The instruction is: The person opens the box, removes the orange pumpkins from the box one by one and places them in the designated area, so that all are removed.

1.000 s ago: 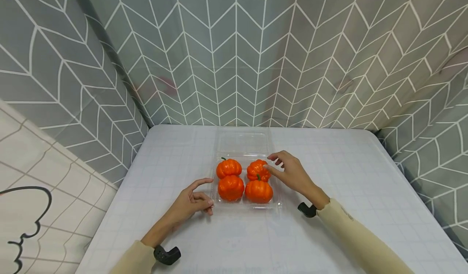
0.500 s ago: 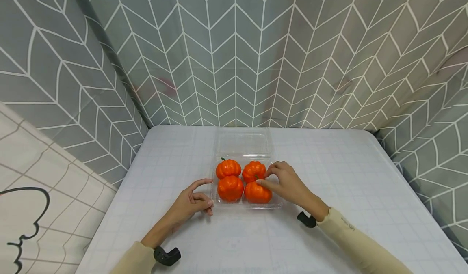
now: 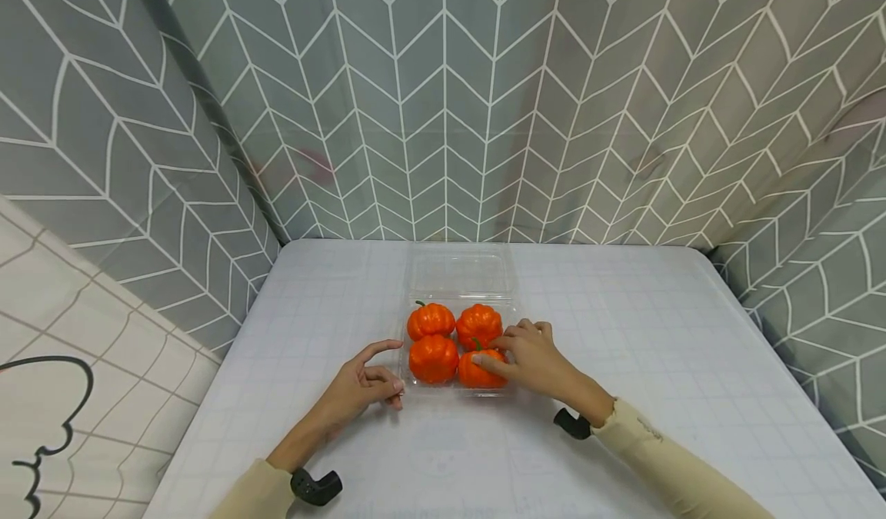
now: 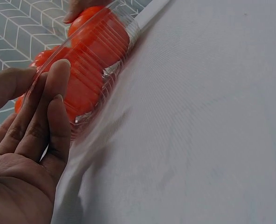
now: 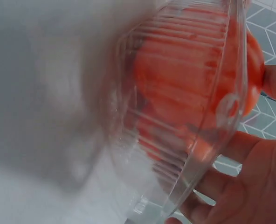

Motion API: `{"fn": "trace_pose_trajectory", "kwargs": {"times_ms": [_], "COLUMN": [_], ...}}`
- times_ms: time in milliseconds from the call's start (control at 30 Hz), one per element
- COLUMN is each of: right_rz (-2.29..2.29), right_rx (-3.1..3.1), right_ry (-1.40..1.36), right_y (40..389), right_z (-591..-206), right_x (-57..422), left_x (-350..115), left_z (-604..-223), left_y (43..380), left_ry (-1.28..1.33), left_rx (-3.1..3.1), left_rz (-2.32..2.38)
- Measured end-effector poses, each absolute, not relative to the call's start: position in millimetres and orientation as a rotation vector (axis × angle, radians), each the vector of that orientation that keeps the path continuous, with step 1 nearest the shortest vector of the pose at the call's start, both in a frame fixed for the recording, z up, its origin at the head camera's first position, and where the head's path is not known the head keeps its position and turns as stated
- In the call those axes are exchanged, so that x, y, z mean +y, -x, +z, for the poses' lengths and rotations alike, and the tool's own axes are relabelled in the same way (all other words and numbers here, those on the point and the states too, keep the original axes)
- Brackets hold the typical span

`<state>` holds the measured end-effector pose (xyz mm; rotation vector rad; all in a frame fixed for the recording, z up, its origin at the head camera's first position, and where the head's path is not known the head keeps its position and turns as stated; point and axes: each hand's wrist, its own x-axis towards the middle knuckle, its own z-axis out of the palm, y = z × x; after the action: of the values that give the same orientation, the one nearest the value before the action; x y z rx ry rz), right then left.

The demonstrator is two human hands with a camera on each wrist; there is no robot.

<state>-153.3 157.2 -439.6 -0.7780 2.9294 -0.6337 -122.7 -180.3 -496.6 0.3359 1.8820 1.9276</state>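
Four-cell-like in layout, small orange pumpkins fill a clear plastic container (image 3: 458,393) with its lid (image 3: 460,271) folded back. My right hand (image 3: 543,361) grips the front right pumpkin (image 3: 477,371), thumb across its top and fingers on its far right side. Behind it sits the back right pumpkin (image 3: 479,325). On the left are the front left pumpkin (image 3: 433,359) and the back left pumpkin (image 3: 430,321), with a green stem. My left hand (image 3: 356,384) rests at the container's left side, index finger stretched to the rim and thumb at the front corner.
The container stands on a white table (image 3: 623,311). A grey patterned curtain (image 3: 443,119) hangs behind the table's far edge, with more cloth at both sides. Each wrist carries a black camera mount (image 3: 316,487).
My right hand has moved from the back right pumpkin toward the front one and now grips that. Both right-hand pumpkins have shifted slightly left. My left hand has stayed in place.
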Motion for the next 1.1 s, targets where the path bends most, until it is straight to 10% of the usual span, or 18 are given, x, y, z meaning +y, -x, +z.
{"fn": "trace_pose_trajectory", "kwargs": {"times_ms": [1100], "right_rz": [-1.058], "right_rx": [2.571], "right_ry": [0.97], "right_y": [159], "right_z": [-428], "right_x": [187], "left_x": [-180], "left_z": [-497], "left_y": [121], "left_ry": [-0.362], "left_rx": [1.889], "left_rz": [1.936]}}
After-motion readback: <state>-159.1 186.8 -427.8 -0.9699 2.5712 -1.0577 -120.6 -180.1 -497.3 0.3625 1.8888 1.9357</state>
